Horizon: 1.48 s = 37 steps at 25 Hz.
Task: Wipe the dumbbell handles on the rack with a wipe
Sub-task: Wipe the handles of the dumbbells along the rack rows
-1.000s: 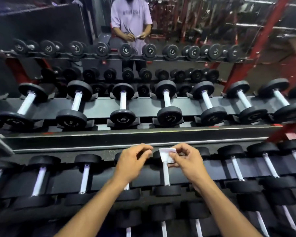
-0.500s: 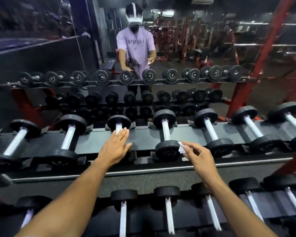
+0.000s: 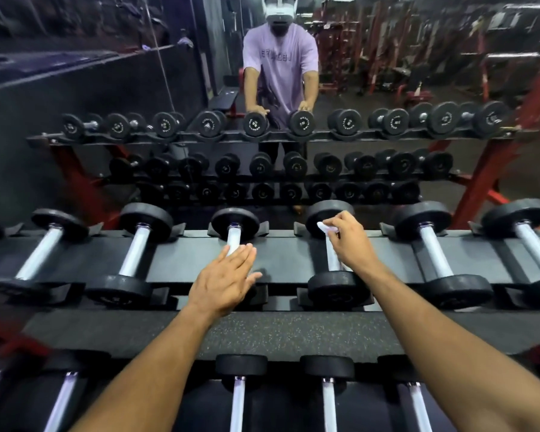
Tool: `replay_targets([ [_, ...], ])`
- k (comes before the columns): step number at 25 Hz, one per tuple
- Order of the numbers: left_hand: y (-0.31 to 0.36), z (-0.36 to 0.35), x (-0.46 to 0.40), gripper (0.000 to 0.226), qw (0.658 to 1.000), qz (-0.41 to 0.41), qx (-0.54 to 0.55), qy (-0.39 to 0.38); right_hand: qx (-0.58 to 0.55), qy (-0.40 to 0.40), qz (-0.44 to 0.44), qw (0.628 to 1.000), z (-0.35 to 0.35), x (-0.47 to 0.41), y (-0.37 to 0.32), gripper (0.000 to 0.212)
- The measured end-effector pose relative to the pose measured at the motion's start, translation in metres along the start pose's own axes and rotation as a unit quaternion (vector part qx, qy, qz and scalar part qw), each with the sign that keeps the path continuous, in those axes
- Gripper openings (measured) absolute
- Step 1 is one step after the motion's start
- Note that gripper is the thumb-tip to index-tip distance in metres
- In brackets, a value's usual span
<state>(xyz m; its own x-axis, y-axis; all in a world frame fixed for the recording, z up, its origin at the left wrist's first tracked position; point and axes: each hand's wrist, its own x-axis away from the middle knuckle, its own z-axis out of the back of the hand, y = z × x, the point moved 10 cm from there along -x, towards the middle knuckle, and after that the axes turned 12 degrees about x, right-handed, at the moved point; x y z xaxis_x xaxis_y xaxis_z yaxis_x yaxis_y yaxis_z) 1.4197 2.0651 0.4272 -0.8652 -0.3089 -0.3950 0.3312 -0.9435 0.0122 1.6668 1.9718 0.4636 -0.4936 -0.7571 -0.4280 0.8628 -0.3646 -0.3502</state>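
Top shelf (image 3: 281, 260): seven round-headed black dumbbells, smooth metal handles | right hand (image 3: 351, 244) pinches crumpled white wipe (image 3: 325, 228) on one handle (image 3: 332, 257) | left hand (image 3: 223, 280) flat, empty

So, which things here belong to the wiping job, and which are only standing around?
For the job:
- wipe
- right hand holding it
- dumbbell handle under it
- left hand

Only around:
- lower-tier dumbbells
- mirror behind the rack

A gym's free-weight area: black dumbbells (image 3: 144, 249) with pale handles lay in rows on a tiered rack (image 3: 281, 257), a wall mirror (image 3: 75, 88) beyond repeated them, and red-framed machines (image 3: 387, 51) crowded the far right
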Motion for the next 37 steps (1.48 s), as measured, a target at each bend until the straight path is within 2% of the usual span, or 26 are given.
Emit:
replay_targets([
  [4, 0.015, -0.012, -0.011, 0.070, 0.981, -0.168, -0.022, -0.091, 0.132, 0.027, 0.057, 0.989, 0.002, -0.004, -0.002, 0.012],
  [5, 0.019, -0.012, -0.013, 0.066, 0.980, -0.185, -0.013, -0.079, 0.160, 0.029, 0.079, 0.984, 0.004, -0.004, -0.001, 0.009],
  [8, 0.022, 0.003, -0.009, 0.048, 0.977, -0.190, 0.048, 0.078, 0.176, 0.007, 0.131, 0.976, 0.003, -0.002, 0.002, 0.007],
  [9, 0.021, 0.007, -0.005, 0.044, 0.974, -0.195, 0.054, 0.107, 0.164, -0.011, 0.136, 0.977, 0.003, 0.000, 0.003, 0.005],
  [11, 0.018, 0.007, 0.004, 0.046, 0.970, -0.213, 0.042, 0.107, 0.155, -0.039, 0.133, 0.978, 0.002, -0.002, 0.001, 0.010],
  [18, 0.015, 0.002, -0.004, 0.053, 0.979, -0.188, 0.015, 0.079, 0.181, -0.116, 0.091, 0.972, -0.003, -0.010, -0.006, 0.027],
  [22, 0.013, 0.005, -0.004, 0.049, 0.980, -0.174, 0.010, 0.092, 0.189, -0.161, 0.112, 0.962, -0.005, -0.002, -0.009, 0.024],
  [25, 0.010, 0.003, -0.003, 0.048, 0.980, -0.172, -0.002, 0.100, 0.181, -0.226, 0.156, 0.944, -0.008, 0.012, -0.016, 0.020],
  [27, 0.010, 0.003, -0.002, 0.049, 0.980, -0.174, -0.005, 0.101, 0.152, -0.285, 0.179, 0.929, -0.010, 0.025, -0.020, 0.016],
  [30, 0.012, 0.005, -0.001, 0.051, 0.979, -0.180, -0.017, 0.097, 0.103, -0.341, 0.163, 0.920, -0.012, 0.037, -0.016, 0.013],
  [34, 0.009, 0.005, 0.001, 0.049, 0.978, -0.177, -0.014, 0.112, 0.091, -0.329, 0.164, 0.925, -0.016, 0.029, -0.016, 0.014],
  [37, 0.004, 0.004, 0.002, 0.049, 0.980, -0.169, -0.008, 0.109, 0.152, -0.245, 0.158, 0.944, -0.011, 0.003, -0.009, 0.015],
])
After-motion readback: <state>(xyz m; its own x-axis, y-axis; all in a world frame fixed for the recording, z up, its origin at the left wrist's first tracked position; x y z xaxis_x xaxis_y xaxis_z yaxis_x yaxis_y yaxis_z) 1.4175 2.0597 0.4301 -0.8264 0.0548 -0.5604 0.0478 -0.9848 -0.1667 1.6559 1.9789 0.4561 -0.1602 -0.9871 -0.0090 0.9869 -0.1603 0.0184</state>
